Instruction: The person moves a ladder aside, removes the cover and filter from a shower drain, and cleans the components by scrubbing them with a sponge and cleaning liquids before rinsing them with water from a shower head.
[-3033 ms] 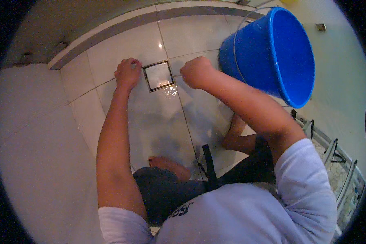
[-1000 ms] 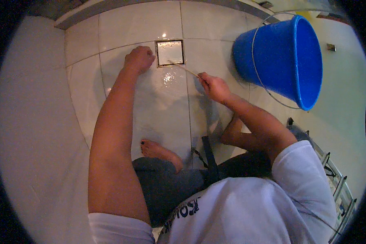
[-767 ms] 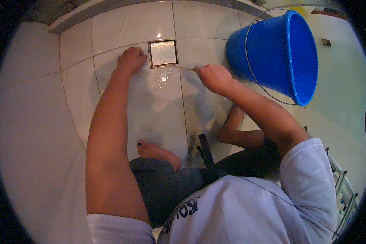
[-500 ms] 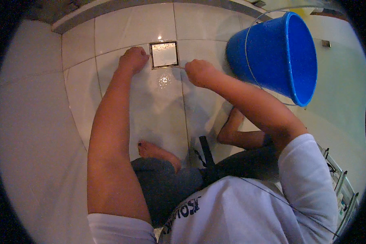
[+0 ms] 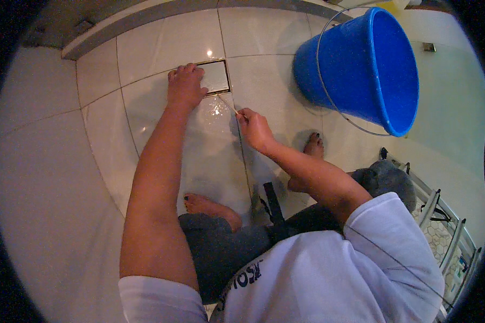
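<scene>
Both hands are down at the square drain cover (image 5: 216, 78) in the tiled floor (image 5: 267, 75), one on either side of its near left corner. The left hand (image 5: 187, 88) lies over the cover's left edge, thumb apart from the loosely bent fingers; from where I stand, I can't tell how hard it presses. The right hand (image 5: 256, 131) is closed on a thin pale stick (image 5: 227, 104) – it slants up and left, its tip at the near edge of the drain's dark frame (image 5: 229, 83). Whether the tip sits in the gap, I can't make out.

Around the drain, tile stretches away on the right as far as the big blue bucket (image 5: 337, 67), standing well apart from the right hand. A raised ledge (image 5: 145, 20) curves along the far side, and the wall (image 5: 43, 161) rises off to the left. Nearer the body are two bare feet – the left foot (image 5: 213, 210) below the drain, the right foot (image 5: 313, 146) below the bucket.
</scene>
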{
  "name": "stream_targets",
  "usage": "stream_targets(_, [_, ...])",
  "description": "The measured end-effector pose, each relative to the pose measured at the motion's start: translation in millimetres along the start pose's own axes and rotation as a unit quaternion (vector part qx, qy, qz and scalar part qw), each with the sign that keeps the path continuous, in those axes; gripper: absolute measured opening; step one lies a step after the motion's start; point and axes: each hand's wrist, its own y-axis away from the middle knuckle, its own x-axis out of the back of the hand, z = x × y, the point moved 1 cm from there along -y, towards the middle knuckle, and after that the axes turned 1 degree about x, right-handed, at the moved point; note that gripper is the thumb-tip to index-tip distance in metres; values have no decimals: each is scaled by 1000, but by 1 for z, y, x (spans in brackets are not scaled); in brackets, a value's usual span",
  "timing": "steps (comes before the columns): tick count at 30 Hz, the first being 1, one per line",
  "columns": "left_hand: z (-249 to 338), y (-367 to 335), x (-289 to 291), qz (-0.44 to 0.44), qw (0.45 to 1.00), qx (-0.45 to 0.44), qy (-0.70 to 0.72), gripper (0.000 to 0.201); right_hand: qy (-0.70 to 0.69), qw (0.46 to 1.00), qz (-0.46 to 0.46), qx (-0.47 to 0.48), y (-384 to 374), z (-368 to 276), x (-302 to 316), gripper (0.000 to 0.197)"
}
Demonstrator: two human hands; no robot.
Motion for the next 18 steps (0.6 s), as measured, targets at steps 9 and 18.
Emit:
stream_targets(9, [8,-4,-3,51,987,-100,-117,43,-64,998,15,22,7,-4,10,19])
stream_targets(18, [-4,-42,36,108,990,-59,-69,19,-53,992,85,74,-29,2,55,20])
